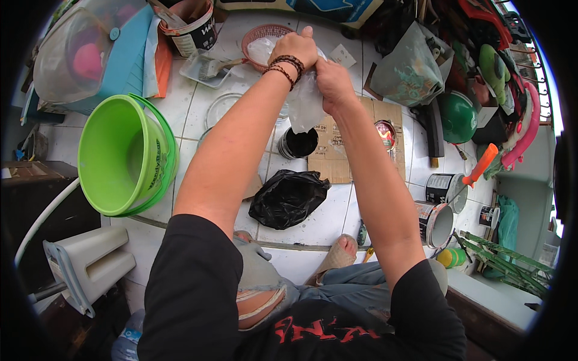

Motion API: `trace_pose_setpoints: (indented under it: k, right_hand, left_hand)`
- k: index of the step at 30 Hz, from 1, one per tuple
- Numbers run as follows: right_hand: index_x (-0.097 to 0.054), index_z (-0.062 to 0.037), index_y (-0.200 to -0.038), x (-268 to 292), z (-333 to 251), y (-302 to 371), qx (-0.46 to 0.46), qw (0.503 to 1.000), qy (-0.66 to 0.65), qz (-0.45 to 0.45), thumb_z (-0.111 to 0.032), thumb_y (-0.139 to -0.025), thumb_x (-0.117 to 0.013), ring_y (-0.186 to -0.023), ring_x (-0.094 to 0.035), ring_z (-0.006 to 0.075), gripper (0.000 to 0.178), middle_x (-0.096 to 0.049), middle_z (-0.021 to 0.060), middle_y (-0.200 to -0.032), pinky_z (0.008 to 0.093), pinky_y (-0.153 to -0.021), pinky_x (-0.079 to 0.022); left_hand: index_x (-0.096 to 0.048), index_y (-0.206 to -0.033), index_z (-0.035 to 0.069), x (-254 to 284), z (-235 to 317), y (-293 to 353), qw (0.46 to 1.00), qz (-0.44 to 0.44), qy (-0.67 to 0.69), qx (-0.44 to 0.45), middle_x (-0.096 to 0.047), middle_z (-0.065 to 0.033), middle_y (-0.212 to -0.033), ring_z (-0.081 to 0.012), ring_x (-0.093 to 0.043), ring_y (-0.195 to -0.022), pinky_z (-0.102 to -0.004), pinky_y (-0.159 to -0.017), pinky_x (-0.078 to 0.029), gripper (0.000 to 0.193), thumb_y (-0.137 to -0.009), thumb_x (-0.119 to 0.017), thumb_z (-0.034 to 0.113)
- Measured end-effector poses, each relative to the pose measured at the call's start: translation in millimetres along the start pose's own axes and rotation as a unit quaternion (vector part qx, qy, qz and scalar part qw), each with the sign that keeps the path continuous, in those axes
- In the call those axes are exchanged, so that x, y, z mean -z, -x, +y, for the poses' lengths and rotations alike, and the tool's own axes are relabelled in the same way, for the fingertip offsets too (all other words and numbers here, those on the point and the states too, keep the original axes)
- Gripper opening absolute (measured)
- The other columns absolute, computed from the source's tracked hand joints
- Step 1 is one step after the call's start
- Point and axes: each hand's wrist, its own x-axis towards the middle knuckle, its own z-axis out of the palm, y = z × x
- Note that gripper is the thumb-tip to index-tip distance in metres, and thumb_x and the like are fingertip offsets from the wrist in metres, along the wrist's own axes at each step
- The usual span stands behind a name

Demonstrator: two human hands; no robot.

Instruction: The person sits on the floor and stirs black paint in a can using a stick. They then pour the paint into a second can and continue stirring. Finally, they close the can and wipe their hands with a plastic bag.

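Observation:
A clear plastic bag (305, 107) hangs from my two hands, its lower end just above a small tub (299, 143) with a dark inside. My left hand (296, 50), with a braided bracelet at the wrist, is closed on the bag's upper part, thumb pointing away. Slightly lower and to the right, my right hand (335, 84) is closed on the same bag. Whether the bag touches the tub's rim I cannot tell. A crumpled black plastic bag (289, 198) lies nearer to me. Flattened cardboard (334, 171) lies beside the tub, with a small open can (385, 135) on it.
A green bucket (123, 156) stands at left. Beyond it are a clear tray with a brush (208, 71) and a pink basket (260, 36). Paint tubs (435, 224) and an orange-handled tool (481, 163) are at right. A grey step stool (90, 262) lies at lower left.

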Motion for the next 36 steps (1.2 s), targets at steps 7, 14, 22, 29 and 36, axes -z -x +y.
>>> trace_pose_setpoints:
  k: [7,14,22,29,36]
  right_hand:
    - [-0.062,0.0030,-0.078,2,-2,-1,0.227,0.891,0.388,0.060,-0.023,-0.097,-0.052,-0.059,-0.057,0.0190,0.034,-0.059,0.0098,-0.065,0.0393,-0.055,-0.047]
    - [-0.065,0.0091,-0.083,-16,-46,33,0.039,0.968,0.234,0.082,-0.019,-0.092,-0.054,-0.061,-0.066,0.0421,0.032,-0.066,0.0281,-0.074,0.0481,-0.059,-0.052]
    - [-0.062,0.0049,-0.074,-19,-21,35,0.246,0.898,0.324,0.167,-0.022,-0.094,-0.060,-0.060,-0.057,0.0176,0.034,-0.059,0.0099,-0.064,0.0359,-0.058,-0.047]
    - [-0.066,-0.0003,-0.081,-14,8,29,0.246,0.944,0.158,0.152,-0.022,-0.097,-0.068,-0.061,-0.046,0.0048,0.027,-0.058,-0.0018,-0.069,0.0269,-0.051,-0.038]
    - [-0.060,-0.0009,-0.078,-16,6,40,0.238,0.963,0.097,0.078,-0.034,-0.095,-0.071,-0.057,-0.044,0.0072,0.039,-0.054,0.0005,-0.063,0.0298,-0.050,-0.037]
  left_hand:
    - [-0.073,-0.107,0.003,-2,-13,6,0.992,0.087,0.071,-0.057,-0.070,-0.0232,-0.113,-0.0409,-0.063,-0.112,-0.0480,-0.098,-0.047,0.056,-0.103,-0.040,0.048]
    - [-0.072,-0.090,0.003,-7,-15,7,0.976,0.161,0.073,-0.124,-0.071,-0.0235,-0.094,-0.0439,-0.066,-0.095,-0.0516,-0.084,-0.050,0.050,-0.099,-0.051,0.048]
    - [-0.069,-0.085,0.005,-14,-19,8,0.960,0.219,0.080,-0.157,-0.070,-0.0234,-0.084,-0.0455,-0.066,-0.085,-0.0538,-0.075,-0.051,0.054,-0.099,-0.050,0.053]
    - [-0.065,-0.082,0.005,-17,-21,13,0.927,0.265,0.163,-0.210,-0.067,-0.0228,-0.074,-0.0466,-0.064,-0.075,-0.0538,-0.066,-0.048,0.052,-0.100,-0.053,0.052]
    - [-0.065,-0.084,0.008,-14,-24,14,0.892,0.296,0.241,-0.244,-0.065,-0.0208,-0.068,-0.0447,-0.064,-0.068,-0.0514,-0.060,-0.048,0.046,-0.100,-0.055,0.049]
